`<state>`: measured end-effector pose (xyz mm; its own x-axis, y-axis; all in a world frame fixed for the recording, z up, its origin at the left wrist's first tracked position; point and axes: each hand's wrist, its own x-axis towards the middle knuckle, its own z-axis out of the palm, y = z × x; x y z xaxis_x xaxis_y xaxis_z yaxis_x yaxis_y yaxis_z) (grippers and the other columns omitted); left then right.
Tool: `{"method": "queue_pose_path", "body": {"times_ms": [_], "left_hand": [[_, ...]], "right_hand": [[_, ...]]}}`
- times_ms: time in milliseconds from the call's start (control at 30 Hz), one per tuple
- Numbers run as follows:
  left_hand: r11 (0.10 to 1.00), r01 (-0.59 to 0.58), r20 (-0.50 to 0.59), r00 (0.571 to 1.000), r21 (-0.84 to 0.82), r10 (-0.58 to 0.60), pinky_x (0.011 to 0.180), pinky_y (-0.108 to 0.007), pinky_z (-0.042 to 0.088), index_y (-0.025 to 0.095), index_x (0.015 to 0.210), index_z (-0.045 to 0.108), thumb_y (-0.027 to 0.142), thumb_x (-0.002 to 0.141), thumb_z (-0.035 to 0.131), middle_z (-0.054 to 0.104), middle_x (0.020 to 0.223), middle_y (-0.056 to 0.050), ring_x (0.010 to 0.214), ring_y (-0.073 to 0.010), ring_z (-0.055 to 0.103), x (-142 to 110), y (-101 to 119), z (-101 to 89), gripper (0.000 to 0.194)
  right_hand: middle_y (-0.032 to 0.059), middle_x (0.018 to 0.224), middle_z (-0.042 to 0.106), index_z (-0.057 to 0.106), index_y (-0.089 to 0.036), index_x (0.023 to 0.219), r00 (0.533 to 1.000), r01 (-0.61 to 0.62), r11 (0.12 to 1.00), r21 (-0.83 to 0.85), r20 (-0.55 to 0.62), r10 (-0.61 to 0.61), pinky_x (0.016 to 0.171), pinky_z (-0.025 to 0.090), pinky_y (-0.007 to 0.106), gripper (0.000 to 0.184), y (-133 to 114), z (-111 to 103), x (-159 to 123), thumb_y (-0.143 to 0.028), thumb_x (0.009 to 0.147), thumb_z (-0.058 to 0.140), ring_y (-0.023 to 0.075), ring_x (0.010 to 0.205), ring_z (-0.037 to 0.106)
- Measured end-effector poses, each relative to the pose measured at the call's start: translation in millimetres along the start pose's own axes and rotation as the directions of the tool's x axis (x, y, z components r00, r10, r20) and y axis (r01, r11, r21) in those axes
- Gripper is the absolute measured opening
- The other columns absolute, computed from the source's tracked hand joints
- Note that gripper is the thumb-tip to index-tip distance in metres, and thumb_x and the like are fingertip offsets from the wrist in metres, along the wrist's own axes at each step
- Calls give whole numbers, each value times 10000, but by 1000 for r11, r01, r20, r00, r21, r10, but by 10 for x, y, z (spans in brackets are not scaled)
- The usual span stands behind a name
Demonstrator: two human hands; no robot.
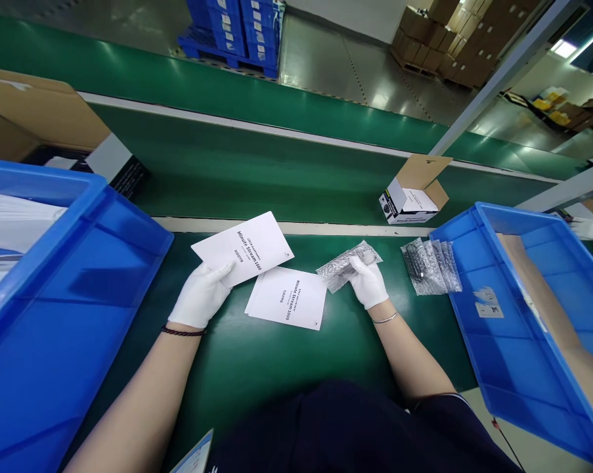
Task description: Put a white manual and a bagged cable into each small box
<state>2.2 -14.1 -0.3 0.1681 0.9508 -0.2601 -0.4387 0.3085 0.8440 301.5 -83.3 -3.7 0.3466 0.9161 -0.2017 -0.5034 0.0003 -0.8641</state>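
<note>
The left hand [202, 295], in a white glove, is clamped on a white booklet [251, 246] printed "Minute Stream 1000". The grip lies at the booklet's lower left edge: the thumb rests on the printed face, and the other fingers are largely hidden, so their exact spacing cannot be told. The booklet extends up and to the right beyond the fingers, slightly tilted, its right lower part above or against the loose booklets [291, 299] on the green table [276, 358]; whether they touch cannot be told.

The right hand [369, 282], also gloved, is closed on a bubble-wrapped packet [343, 266]. The fingers lie across the packet's right part, and its longer portion projects leftward, its left end near the upper right corner of the loose booklets.

To the right, several wrapped packets [430, 266] lie side by side on the table, just beside the right blue bin [490, 289]. The left blue bin [104, 263] contains stacked white papers [18, 220]. Beyond the table's pale edge strip stands a small open box [410, 197] with white contents. A co-worker's gloved hand [592, 229] appears at the far right margin, well apart from both hands.
</note>
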Motion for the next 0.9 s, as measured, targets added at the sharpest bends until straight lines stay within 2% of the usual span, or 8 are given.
{"method": "queue_pose_path", "body": {"times_ms": [133,267,367,533,733,900], "left_hand": [[1000,2,13,1000,-8,-2,1166,-424,395,228,1275,644,194,781,744,559,1418,-83,1402,-294,413,6,-4,-10,505],[1000,13,17,1000,-17,-13,1134,-402,441,231,1276,639,176,821,710,527,1452,-76,1391,-273,432,25,-25,-45,463],[1000,15,10,1000,-26,-14,1129,-408,447,218,1285,634,160,827,697,536,1441,-84,1381,-273,447,24,-27,-45,466],[999,13,-11,1000,-29,-13,1143,-407,433,213,1253,653,146,823,688,556,1422,-78,1386,-273,439,4,-1,-13,436],[1000,13,31,999,-22,-12,1126,-417,451,224,1262,644,169,834,696,544,1436,-69,1399,-274,422,10,-6,-20,435],[999,-13,32,999,-33,14,1137,-450,432,193,1254,652,188,799,740,544,1431,-100,1384,-301,439,27,-39,-45,463]], "right_hand": [[-4,875,665,639,-229,871,999,-39,999,22,-32,39,850,557,362,374,11,-55,37,-342,619,893,208,877,646],[11,910,688,642,-233,954,994,-61,992,108,-87,70,862,563,384,452,4,-87,79,-387,613,896,222,889,658],[21,961,693,631,-238,1020,990,-128,980,153,-46,136,863,569,386,473,8,-87,79,-392,646,875,223,925,657],[8,987,683,614,-254,1011,987,-140,985,104,96,130,900,554,389,483,50,-74,47,-214,605,873,211,925,651],[3,1036,689,602,-283,1125,988,-152,977,152,30,149,908,559,410,504,51,-74,37,-316,691,858,213,974,656],[-5,967,698,613,-241,1013,992,-117,993,33,44,115,886,559,359,533,63,-26,22,-191,564,896,194,917,656]]}}
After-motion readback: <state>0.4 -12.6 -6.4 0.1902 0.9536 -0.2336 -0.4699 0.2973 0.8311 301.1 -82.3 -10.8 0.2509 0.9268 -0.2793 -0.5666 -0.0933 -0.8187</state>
